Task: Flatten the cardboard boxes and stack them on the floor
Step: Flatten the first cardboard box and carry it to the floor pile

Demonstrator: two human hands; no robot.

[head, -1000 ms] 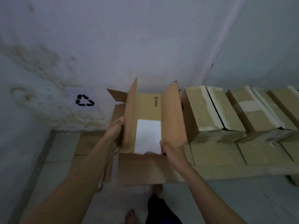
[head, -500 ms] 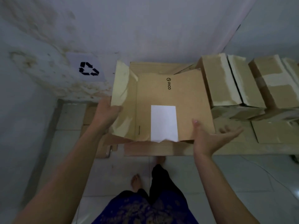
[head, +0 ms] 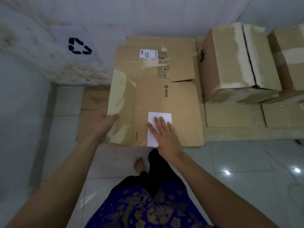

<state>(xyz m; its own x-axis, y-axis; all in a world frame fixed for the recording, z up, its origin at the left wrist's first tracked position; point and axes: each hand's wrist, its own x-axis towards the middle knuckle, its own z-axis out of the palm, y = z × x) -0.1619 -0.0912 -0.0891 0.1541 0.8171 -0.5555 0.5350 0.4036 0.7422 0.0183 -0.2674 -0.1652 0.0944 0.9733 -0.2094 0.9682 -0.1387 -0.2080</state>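
A flattened brown cardboard box [head: 172, 106] with a PICO logo and a white label [head: 162, 116] lies on top of other flat cardboard [head: 92, 102] on the floor by the wall. My left hand [head: 103, 124] grips its left flap, thumb on top. My right hand [head: 166, 135] presses flat on the white label, fingers spread. Several unflattened taped boxes [head: 230, 63] stand in a row to the right.
A recycling sign [head: 79, 46] is stuck on the stained wall at the left. More boxes [head: 233, 116] sit under the row on the right. My bare foot [head: 139, 165] stands on the pale tiled floor [head: 246, 170] just in front of the stack.
The box went from open and upright in both hands to flat on the stack. My right hand let go, then came down flat on the label.
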